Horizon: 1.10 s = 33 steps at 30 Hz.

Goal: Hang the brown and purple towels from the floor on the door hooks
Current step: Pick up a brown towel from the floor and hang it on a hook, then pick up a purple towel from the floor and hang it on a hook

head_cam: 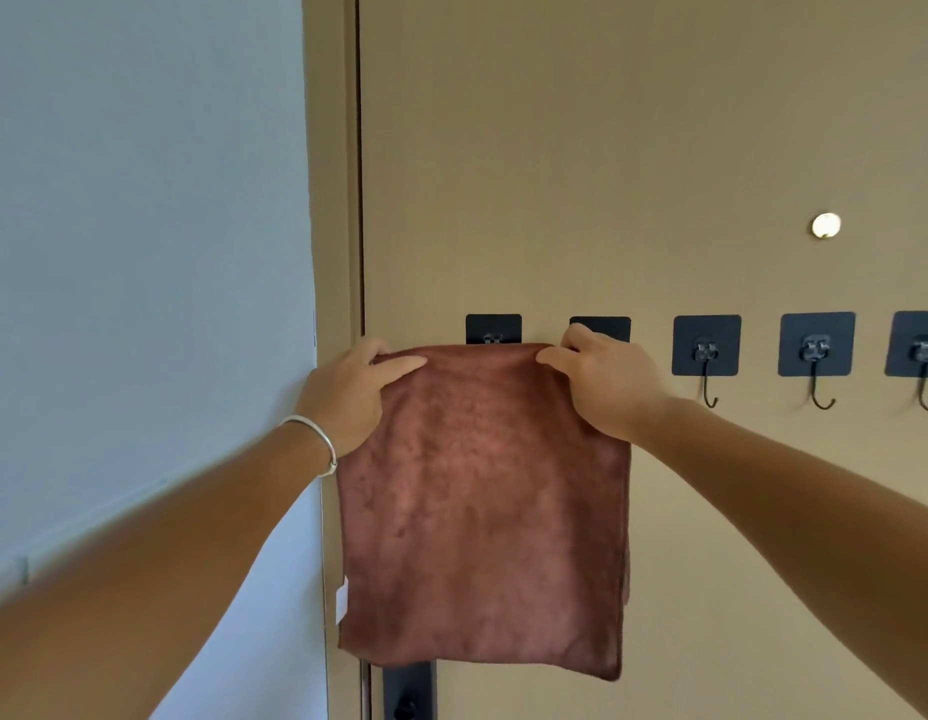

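The brown towel [482, 501] hangs folded and flat against the tan door [607, 148]. My left hand [347, 397] grips its top left corner and my right hand [604, 379] grips its top right corner. The towel's top edge lies level with the two leftmost black adhesive hooks [493, 328] [600, 326] and covers their lower parts, so I cannot tell whether it rests on them. Three more hooks [706, 350] [816, 350] [919, 350] stand bare to the right. The purple towel is out of view.
A pale blue wall [139, 252] runs along the left of the door frame [329, 200]. A black handle plate [408, 691] sits below the towel. A round peephole [826, 225] is up on the right.
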Tool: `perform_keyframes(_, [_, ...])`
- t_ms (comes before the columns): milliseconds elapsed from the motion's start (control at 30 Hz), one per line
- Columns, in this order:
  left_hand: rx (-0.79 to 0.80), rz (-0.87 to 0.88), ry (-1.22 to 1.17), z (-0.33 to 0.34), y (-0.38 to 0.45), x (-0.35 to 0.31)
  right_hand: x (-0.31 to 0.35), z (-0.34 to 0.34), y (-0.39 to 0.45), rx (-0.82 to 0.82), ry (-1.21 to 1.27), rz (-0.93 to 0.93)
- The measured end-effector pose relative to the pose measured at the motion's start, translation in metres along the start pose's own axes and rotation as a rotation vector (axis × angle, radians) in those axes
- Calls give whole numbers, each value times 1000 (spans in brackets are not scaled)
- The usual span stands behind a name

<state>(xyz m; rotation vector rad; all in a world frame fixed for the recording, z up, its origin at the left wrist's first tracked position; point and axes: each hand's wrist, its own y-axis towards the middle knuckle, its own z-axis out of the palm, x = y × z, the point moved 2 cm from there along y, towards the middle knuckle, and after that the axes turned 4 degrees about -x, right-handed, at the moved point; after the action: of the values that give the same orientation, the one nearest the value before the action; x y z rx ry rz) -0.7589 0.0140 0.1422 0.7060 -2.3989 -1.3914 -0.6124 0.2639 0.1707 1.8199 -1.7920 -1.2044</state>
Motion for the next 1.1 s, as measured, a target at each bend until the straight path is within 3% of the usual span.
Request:
perform_keyframes(267, [140,-158,6,48,-10,-8,34,34,-7,119,-81,166])
perform_keyframes(567, [275,-237,-334,87,-65,-57,90,82,-47,226,34,233])
perform_keyframes(700, [337,-132,-187,82,-60,-56,80,74,-52,183,91,192])
perform_keyframes(767, [275,-60,-65,67,-47,-46,68,61,-56,165,50,152])
perform_keyframes(900, [20,21,-45,29,-5,-49,47,22,-61,67,18,185])
perform_keyframes(1100, [-50,282,-48,27,32,-111,17,-21,-79,-83,-54,297])
